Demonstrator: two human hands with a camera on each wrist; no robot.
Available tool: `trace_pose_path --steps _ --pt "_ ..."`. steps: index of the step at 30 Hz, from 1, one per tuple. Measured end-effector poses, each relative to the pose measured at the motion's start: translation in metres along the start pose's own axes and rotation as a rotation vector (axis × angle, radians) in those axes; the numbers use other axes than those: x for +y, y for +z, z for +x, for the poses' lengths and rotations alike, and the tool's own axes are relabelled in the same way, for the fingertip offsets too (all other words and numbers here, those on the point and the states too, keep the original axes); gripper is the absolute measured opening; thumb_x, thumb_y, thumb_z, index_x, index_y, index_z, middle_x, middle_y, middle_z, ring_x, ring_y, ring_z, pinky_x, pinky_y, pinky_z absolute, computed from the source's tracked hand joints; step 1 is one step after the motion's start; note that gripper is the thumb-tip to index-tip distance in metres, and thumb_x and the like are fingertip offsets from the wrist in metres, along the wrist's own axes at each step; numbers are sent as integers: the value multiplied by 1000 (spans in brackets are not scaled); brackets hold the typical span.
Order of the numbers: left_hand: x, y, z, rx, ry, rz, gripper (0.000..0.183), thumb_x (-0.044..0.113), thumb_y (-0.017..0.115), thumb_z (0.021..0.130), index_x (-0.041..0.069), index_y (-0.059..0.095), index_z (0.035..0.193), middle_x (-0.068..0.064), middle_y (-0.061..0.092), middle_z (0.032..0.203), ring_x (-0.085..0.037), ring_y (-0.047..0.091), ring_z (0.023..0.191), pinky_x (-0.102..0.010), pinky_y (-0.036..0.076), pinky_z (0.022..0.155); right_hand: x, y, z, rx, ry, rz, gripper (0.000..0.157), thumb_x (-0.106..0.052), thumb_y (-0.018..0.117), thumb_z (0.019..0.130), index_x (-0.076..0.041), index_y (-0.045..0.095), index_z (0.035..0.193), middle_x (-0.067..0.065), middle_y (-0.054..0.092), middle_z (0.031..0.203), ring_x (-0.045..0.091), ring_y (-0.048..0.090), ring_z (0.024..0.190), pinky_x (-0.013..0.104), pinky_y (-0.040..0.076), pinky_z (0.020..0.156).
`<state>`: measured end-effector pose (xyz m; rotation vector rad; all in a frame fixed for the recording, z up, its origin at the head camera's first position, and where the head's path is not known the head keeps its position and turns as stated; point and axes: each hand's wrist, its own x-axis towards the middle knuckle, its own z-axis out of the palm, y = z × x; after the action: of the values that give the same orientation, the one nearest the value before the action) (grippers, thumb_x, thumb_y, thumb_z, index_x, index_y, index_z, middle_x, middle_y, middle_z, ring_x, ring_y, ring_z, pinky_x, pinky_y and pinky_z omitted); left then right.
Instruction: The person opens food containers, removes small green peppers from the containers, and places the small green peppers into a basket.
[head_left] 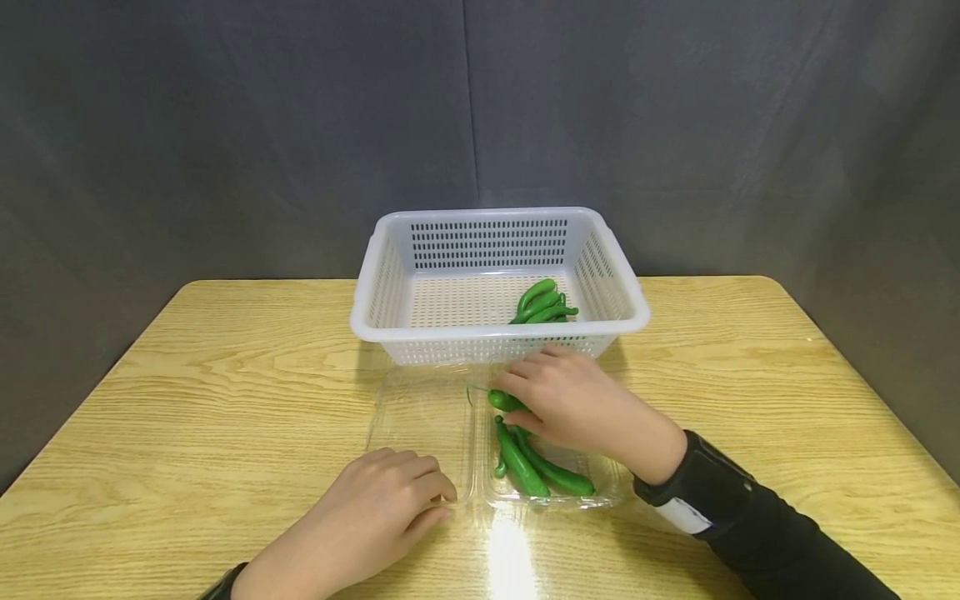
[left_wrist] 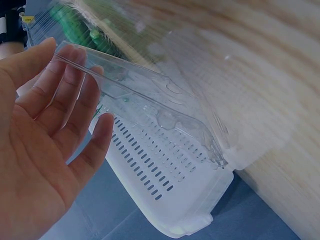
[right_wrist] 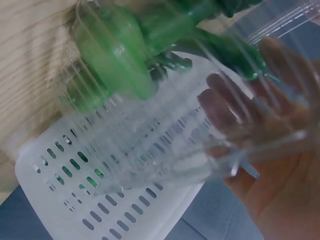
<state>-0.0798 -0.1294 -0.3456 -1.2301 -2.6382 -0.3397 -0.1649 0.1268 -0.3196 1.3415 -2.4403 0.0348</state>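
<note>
In the head view, a clear plastic clamshell box lies opened flat, its lid on the left and its tray on the right. My right hand reaches over the tray and grips a green pepper between thumb and fingers. Several long green peppers lie in the front of the tray. My left hand is at the lid's front edge. In the left wrist view, its thumb is outside the clear rim and its fingers lie behind the plastic, loosely pinching it.
A white perforated basket stands right behind the box, with several green peppers in its right part. The wooden table extends to both sides, and a dark grey curtain hangs behind it.
</note>
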Motion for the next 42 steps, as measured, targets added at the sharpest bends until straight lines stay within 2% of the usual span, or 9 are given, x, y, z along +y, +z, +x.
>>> trace_pose_path --steps 12,19,42 --pt "0 0 0 -12 1 -9 9 26 77 87 18 72 90 12 65 85 -4 56 73 -27 50 69 -6 7 1 -45 -10 -46 42 -33 80 84 -11 69 119 1 72 103 21 68 96 37 51 91" --pt "0 -1 0 -7 4 -7 9 26 77 87 18 72 89 12 65 85 -4 56 72 -27 50 68 -8 11 1 -77 -9 -20 43 -31 79 85 -13 67 122 1 71 106 22 67 100 40 50 94" --pt "0 0 0 4 8 -12 9 26 77 87 19 71 89 12 63 84 -4 55 72 -27 49 68 -11 11 2 -30 -27 -32 38 -26 78 86 -12 68 121 1 72 105 22 67 97 39 50 94"
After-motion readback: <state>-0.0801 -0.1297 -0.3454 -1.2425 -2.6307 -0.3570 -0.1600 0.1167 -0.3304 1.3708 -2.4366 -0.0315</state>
